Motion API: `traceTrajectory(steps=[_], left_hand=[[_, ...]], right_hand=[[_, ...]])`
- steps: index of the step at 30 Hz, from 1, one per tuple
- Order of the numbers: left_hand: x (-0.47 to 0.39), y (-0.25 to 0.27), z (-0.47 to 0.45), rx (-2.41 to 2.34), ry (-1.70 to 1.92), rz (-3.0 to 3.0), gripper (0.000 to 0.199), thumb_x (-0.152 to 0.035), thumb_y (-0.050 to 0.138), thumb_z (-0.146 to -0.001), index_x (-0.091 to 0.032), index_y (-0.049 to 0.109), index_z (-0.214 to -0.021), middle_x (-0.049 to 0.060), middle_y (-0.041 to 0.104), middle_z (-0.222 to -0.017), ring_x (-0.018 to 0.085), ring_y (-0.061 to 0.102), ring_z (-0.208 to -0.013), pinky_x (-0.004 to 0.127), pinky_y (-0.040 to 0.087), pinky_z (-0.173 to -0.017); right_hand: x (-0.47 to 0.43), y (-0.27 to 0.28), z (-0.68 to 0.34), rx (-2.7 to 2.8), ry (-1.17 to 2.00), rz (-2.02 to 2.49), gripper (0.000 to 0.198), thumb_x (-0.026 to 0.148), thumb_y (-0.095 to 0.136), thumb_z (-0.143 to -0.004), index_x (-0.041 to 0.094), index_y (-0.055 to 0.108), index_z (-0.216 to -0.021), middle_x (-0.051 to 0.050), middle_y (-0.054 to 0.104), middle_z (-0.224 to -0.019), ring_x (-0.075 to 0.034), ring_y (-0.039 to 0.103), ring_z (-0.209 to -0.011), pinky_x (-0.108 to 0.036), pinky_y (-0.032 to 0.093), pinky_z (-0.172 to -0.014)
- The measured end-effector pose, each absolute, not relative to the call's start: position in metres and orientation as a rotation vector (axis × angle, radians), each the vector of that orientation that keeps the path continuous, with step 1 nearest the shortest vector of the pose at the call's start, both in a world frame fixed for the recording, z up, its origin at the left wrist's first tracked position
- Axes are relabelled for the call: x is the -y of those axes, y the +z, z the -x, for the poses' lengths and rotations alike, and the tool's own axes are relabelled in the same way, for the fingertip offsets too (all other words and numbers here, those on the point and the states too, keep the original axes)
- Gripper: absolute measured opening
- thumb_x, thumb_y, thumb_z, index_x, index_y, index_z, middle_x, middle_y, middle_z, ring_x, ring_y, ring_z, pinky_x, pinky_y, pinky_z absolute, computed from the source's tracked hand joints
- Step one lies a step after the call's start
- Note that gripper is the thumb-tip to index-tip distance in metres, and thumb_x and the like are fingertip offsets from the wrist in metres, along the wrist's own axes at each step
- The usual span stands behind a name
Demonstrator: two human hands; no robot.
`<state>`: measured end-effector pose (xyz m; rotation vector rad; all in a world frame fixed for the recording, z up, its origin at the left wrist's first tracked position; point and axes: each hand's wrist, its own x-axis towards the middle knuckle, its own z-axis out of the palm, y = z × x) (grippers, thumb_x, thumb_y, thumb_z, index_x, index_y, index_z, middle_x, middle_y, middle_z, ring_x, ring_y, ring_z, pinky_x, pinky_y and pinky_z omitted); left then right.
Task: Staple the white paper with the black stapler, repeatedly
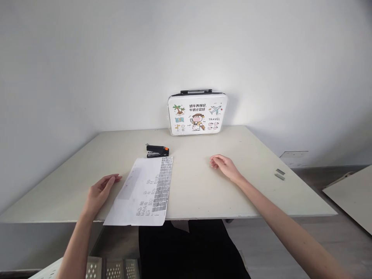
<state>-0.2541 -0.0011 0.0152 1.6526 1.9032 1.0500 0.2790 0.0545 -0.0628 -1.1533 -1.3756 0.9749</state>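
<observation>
My left hand (100, 193) rests on the table just left of a printed sheet of paper (145, 192), its fingers loosely stretched and its thumb apart, holding nothing. The sheet lies flat, with its near edge reaching past the table's front edge. Dense dark print runs down its right side. Just beyond its far edge lies a black stapler (157, 151) with an orange button, apart from both hands. My right hand (223, 164) is on the table to the right of the paper, fingers loosely bent, with no object visible in it.
A white carry case (198, 114) with cartoon prints and a black handle stands against the wall at the table's back. Two small strips that look like staples (279, 174) lie at the right of the table (197, 186). White perforated baskets (113, 268) are below on the left.
</observation>
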Motion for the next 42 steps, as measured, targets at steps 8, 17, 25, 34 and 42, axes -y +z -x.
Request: traceTrajectory(steps=[8,17,25,34,42], left_hand=[[0.000,0.014,0.256,-1.919,0.996,-1.684,0.050,-0.067,0.055,-0.092,-0.028,0.072,-0.119,0.003,0.079,-0.119,0.030,0.066,-0.125,0.040,0.053,-0.106],[-0.007,0.005,0.254,-1.910,0.722,-2.147,0.061,-0.067,0.044,-0.096,-0.024,0.065,-0.133,0.008,0.066,-0.144,0.034,0.059,-0.132,0.041,0.055,-0.099],[-0.048,0.009,0.230,-1.899,0.679,-2.444,0.057,-0.062,0.040,-0.098,-0.023,0.062,-0.134,0.014,0.065,-0.141,0.035,0.052,-0.138,0.052,0.038,-0.118],[-0.159,0.061,0.135,-1.757,0.257,-2.735,0.042,-0.043,0.056,-0.094,-0.022,0.066,-0.129,0.016,0.065,-0.139,0.037,0.049,-0.139,0.051,0.032,-0.116],[-0.184,0.073,0.127,-1.732,0.032,-2.623,0.027,-0.046,0.061,-0.086,-0.027,0.073,-0.101,0.007,0.078,-0.100,0.030,0.069,-0.094,0.036,0.045,-0.084]], right_hand=[[-0.054,-0.060,-0.278,1.370,0.969,1.174,0.040,0.061,0.062,-0.092,0.023,0.073,-0.099,-0.007,0.074,-0.092,-0.021,0.069,-0.079,-0.035,0.054,-0.071],[-0.050,-0.052,-0.274,1.379,0.975,1.194,0.039,0.059,0.060,-0.093,0.023,0.072,-0.098,-0.006,0.074,-0.093,-0.020,0.068,-0.078,-0.033,0.052,-0.071],[-0.052,-0.051,-0.272,1.412,0.960,1.195,0.039,0.060,0.058,-0.093,0.024,0.071,-0.096,-0.007,0.075,-0.090,-0.020,0.068,-0.076,-0.033,0.052,-0.068],[-0.054,-0.054,-0.272,1.429,0.957,1.191,0.041,0.062,0.056,-0.094,0.024,0.071,-0.097,-0.007,0.076,-0.091,-0.020,0.069,-0.075,-0.033,0.053,-0.068],[-0.055,-0.051,-0.270,1.444,0.959,1.181,0.039,0.060,0.055,-0.095,0.024,0.070,-0.097,-0.006,0.075,-0.090,-0.019,0.069,-0.074,-0.032,0.052,-0.068]])
